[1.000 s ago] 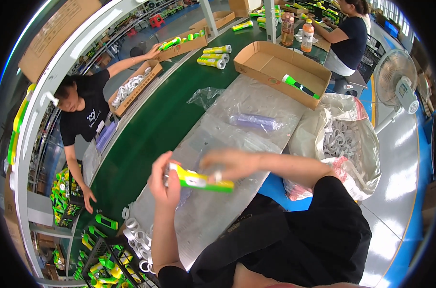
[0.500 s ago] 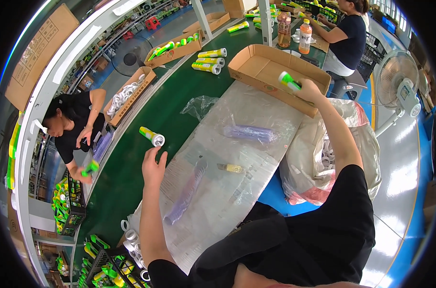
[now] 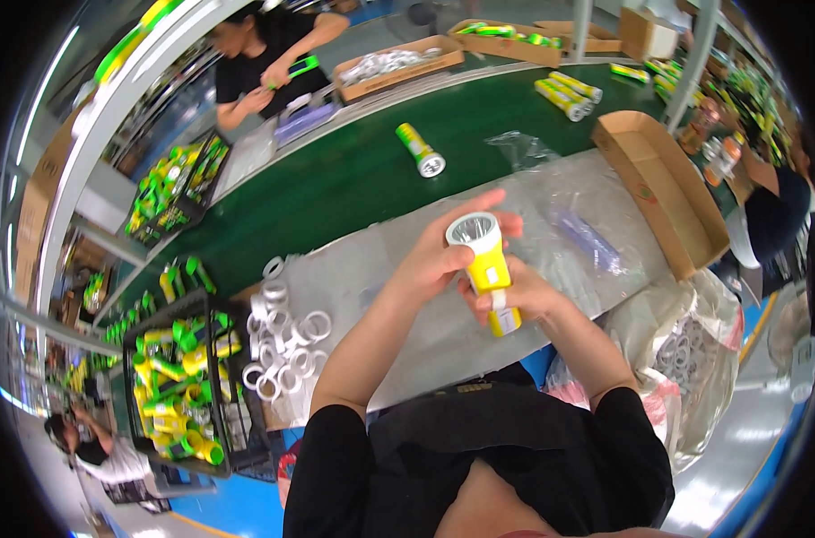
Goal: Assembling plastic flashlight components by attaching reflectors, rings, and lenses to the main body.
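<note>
A yellow flashlight (image 3: 488,271) with a white head is held over the grey sheet, tilted, its lens end up. My right hand (image 3: 526,291) wraps its lower body, fingers closed; a small white piece shows beside the fingertips. Around the head end is my left hand (image 3: 439,249), thumb against the near side and fingers reaching loosely behind it. Beyond my hands, another yellow-green flashlight (image 3: 420,151) lies on the green belt. On the sheet's right part rests a purple-tinted clear plastic bundle (image 3: 587,240).
Left of my arms are loose white rings (image 3: 286,354) and a black crate (image 3: 223,394) of yellow-green parts. A cardboard tray (image 3: 645,170) stands at right, above a white sack (image 3: 721,309) of rings. Across the belt, a co-worker (image 3: 277,54) handles a green part.
My right hand has brought the flashlight from beside the cardboard tray to in front of me. My left hand has come from the belt to its head. The view has turned left.
</note>
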`<state>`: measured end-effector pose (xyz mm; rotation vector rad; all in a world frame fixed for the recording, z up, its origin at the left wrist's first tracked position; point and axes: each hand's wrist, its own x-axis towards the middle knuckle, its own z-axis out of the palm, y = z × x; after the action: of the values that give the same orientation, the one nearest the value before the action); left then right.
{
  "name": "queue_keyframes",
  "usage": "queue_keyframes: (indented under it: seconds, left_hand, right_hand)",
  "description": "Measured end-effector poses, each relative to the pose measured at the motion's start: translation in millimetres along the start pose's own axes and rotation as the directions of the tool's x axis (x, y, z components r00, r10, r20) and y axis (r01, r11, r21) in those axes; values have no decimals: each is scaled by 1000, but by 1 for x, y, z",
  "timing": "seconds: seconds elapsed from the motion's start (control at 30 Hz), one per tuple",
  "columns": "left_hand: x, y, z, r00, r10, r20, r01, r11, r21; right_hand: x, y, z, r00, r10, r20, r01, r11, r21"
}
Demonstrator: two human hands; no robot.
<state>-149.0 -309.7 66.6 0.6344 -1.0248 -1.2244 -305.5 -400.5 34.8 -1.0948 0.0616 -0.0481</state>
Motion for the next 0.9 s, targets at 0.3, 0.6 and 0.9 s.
queue_keyframes:
  seconds: [0.3,0.6,0.9]
  left_hand:
    - [-130,21,-1,927,138,-349,-8,937,349]
    - [-158,4,23,567,510,-647,90,742,664]
    - [-186,24,-5,879,253,-404,22,825,565]
  right_hand:
    - [53,84,86,983,-179,30,180,935,-307]
    - [86,135,100,889,-455,48,367,646,-669]
    - [76,127,87,959,-272,75,264,766,-586]
